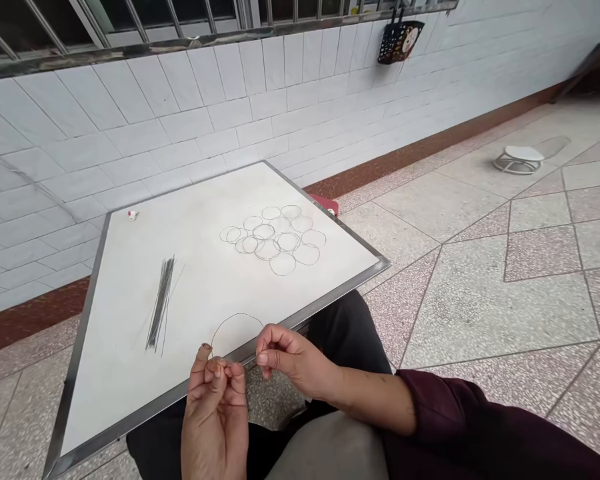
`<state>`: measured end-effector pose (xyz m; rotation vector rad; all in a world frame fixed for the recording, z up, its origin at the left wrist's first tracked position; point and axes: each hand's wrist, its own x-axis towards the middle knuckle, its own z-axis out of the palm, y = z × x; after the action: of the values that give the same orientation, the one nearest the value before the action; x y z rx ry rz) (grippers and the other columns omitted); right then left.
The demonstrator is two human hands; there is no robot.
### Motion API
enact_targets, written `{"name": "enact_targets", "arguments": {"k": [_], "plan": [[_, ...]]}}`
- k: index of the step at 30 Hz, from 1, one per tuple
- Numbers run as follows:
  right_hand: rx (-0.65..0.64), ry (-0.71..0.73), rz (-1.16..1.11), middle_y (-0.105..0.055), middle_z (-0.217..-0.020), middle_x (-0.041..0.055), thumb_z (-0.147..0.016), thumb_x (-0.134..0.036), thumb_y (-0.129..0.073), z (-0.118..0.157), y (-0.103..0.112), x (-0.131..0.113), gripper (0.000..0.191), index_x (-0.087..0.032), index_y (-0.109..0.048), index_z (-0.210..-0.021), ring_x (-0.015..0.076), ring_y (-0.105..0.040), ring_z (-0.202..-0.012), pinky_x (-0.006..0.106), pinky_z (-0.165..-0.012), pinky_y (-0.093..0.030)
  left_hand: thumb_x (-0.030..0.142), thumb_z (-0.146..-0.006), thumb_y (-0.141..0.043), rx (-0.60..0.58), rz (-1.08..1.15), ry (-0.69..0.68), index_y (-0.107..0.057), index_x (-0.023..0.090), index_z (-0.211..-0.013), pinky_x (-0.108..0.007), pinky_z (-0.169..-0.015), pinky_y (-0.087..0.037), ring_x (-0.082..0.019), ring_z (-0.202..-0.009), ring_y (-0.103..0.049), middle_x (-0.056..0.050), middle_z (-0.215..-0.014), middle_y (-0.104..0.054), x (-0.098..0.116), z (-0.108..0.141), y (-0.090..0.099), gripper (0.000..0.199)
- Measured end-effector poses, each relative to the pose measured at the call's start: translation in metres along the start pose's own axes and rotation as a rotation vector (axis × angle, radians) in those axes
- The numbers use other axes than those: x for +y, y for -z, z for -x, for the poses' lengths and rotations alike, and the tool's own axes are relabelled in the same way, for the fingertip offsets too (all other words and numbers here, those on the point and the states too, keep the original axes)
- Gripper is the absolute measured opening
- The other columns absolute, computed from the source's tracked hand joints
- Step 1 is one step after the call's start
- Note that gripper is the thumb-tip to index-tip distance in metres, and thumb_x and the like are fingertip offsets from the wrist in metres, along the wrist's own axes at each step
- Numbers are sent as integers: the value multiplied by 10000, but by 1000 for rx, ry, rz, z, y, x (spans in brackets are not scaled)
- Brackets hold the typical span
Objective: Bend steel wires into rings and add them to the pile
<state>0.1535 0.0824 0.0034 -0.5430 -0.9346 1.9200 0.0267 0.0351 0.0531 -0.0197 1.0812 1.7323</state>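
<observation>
A thin dark wire (237,314), bent into an arc, rises between my hands over the table's front edge. My left hand (214,413) pinches one end between thumb and fingers. My right hand (293,360) is closed on the other side of the arc, thumb against the curled fingers. Several wire rings (283,263) lie overlapping on the right part of the white table (200,220). To the left rests a bundle of straight wires (161,303), with a few strands splayed out.
The table has a metal rim (330,290) near my lap. A small white and pink object (133,215) sits at its back left corner. Behind stands a tiled wall (210,120) with a hanging black basket (400,41). A low stool (519,160) is on the floor to the right.
</observation>
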Motion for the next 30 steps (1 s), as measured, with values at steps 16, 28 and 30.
{"name": "enact_targets", "arguments": {"k": [16,28,30], "plan": [[37,-111,-34,-569,-662,-33,-831,-430,-722,-3,3,-25,299,-167,-579,-820,104,-523,-633,268,-679,-412,62,-629,-825,-152,-236,-80,-710,207,-1095,-175,-643,-571,-91,-697,-615,13,-802,-645,1,-7,15,502],[64,-187,-249,-506,-578,-57,-773,-255,-735,-6,8,-26,192,-165,-565,-788,89,-476,-568,251,-647,-372,42,-586,-831,-180,-247,43,-711,193,-1085,-197,-619,-578,-103,-677,-606,25,-746,-606,0,-10,15,535],[69,-178,-242,-477,-544,-66,-757,-229,-727,-6,8,-24,178,-168,-560,-762,87,-446,-542,247,-616,-355,7,-601,-801,-196,-219,60,-708,191,-1089,-199,-633,-583,-100,-677,-611,24,-746,-604,0,-11,17,530]]}}
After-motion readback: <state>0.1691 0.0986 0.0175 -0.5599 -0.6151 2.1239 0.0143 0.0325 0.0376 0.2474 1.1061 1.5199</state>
